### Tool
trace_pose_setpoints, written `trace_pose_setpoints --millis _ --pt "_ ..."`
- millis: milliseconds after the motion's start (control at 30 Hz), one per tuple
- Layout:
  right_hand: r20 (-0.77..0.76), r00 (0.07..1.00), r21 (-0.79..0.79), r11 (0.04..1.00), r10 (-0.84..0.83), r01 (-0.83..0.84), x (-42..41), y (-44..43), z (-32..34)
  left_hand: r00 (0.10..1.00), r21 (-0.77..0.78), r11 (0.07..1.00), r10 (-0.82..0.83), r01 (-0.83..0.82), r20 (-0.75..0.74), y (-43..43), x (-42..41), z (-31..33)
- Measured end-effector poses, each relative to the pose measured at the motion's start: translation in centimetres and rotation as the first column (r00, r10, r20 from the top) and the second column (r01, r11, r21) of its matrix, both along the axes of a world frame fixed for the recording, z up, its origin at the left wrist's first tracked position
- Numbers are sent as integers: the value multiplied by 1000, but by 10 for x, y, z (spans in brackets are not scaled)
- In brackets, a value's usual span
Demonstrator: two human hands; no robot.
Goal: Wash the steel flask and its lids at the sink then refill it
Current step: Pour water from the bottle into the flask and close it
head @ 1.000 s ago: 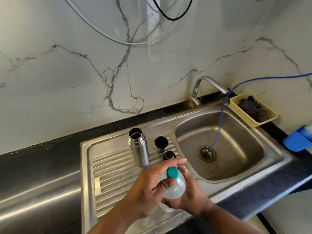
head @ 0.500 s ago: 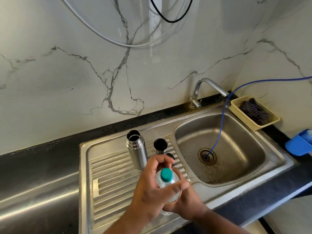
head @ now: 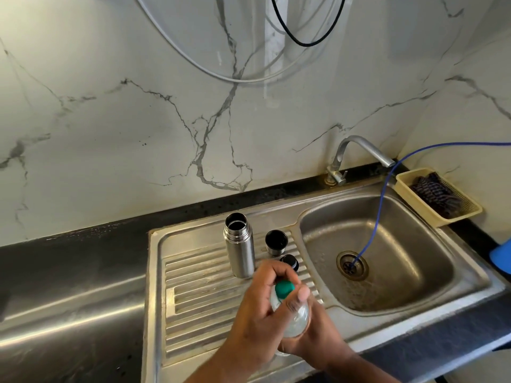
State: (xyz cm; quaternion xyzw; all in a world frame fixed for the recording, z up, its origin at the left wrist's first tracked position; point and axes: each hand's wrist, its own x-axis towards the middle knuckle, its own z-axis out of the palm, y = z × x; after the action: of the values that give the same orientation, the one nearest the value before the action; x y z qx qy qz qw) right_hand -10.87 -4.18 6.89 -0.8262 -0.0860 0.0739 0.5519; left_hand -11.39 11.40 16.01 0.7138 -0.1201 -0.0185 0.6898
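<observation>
The flask (head: 240,246) stands upright on the ribbed drainboard (head: 199,294) of the sink (head: 467,288), long axis vertical, open mouth up, uncapped. Just to its right stands the cup lid (head: 276,242), open side up, dark inside. Nearer the camera and beside it sits the black stopper (head: 289,262), partly hidden behind the fingers of the left hand (head: 258,308).

Both hands hold a clear plastic bottle (head: 294,313) over the front of the drainboard, clear of the flask. The bottle tilts, its green cap (head: 284,288) pointing up and toward the flask. The left hand's thumb and fingers are curled around the cap and neck, pinching the cap. The right hand (head: 312,338) wraps the bottle's lower body from beneath, fingers closed round it; most of the bottle is covered by the two hands, and its base cannot be made out.

In the basin, a blue hose (head: 383,194) runs from the right edge of view down to the drain (head: 352,265). The tap (head: 356,153) stands behind the basin, spout turned right. A yellow basket (head: 420,208) holding a dark scrubber (head: 437,193) rests on the black counter (head: 69,252) at the sink's far right corner. A blue object (head: 502,255) is cut off by the right edge; what it is cannot be told. White and black cables (head: 301,42) loop on the marble wall above.
</observation>
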Motion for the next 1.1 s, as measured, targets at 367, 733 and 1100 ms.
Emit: trace_pose_setpoints --millis 367,733,1100 --pt "47 999 1 1000 14 -14 -1 -1 6 938 -95 934 337 -344 -81 23 1 -12" --pt "38 999 1 1000 29 -29 -2 -3 10 923 978 205 367 42 -116 121 41 -136" --pt "33 999 -10 1000 27 -27 -5 -5 10 988 986 -147 139 82 -61 135 57 -153"
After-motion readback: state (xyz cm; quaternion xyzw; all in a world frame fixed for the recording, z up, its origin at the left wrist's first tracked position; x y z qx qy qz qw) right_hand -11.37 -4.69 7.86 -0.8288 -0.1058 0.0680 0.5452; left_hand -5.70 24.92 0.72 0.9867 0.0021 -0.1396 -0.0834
